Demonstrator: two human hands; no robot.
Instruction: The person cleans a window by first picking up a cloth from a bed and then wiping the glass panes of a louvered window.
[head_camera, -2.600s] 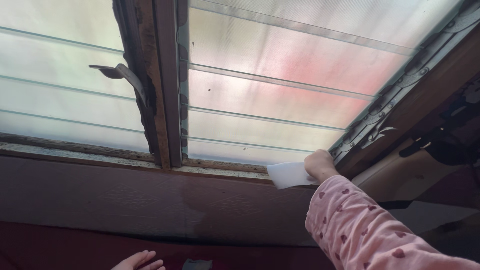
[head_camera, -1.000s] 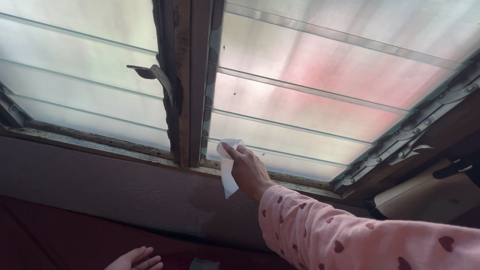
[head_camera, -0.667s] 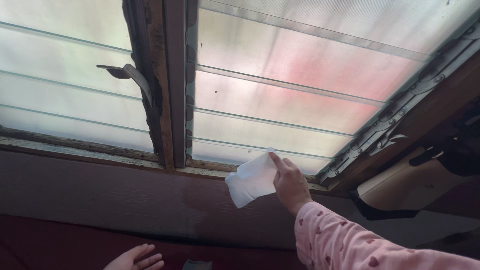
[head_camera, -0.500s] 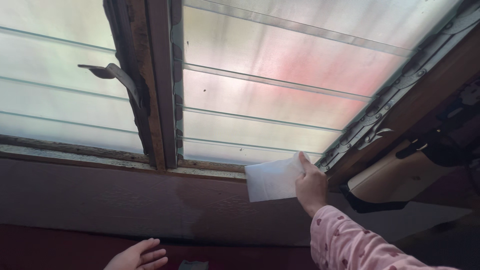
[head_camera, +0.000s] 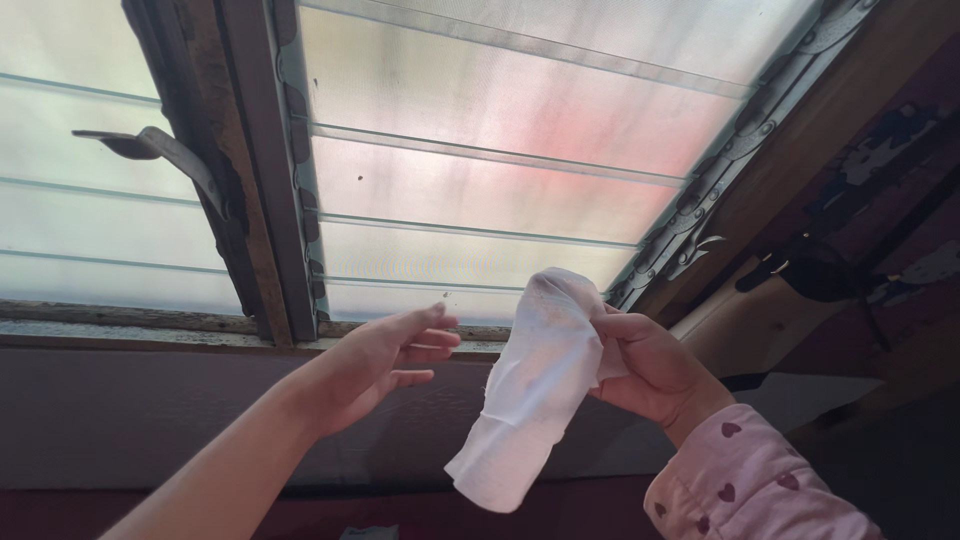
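My right hand (head_camera: 650, 370), in a pink sleeve with dark hearts, grips a white cloth (head_camera: 530, 385) that hangs down in front of the window. The cloth shows brownish dirt marks near its top. My left hand (head_camera: 385, 358) is raised beside the cloth, fingers spread and pointing toward it, holding nothing and not touching it. Behind both hands is a louvre window with frosted glass slats (head_camera: 470, 200).
A worn wooden centre post (head_camera: 240, 180) splits the window. A metal lever handle (head_camera: 150, 145) sticks out at its left. A dirty sill (head_camera: 130, 325) runs below the glass, with a dark maroon wall underneath. A metal louvre frame (head_camera: 720, 170) and dark fittings are at right.
My right hand has pulled the cloth off the lower right sill toward me; the cloth is now bunched and hanging. My left hand has risen from the bottom edge up to the cloth.
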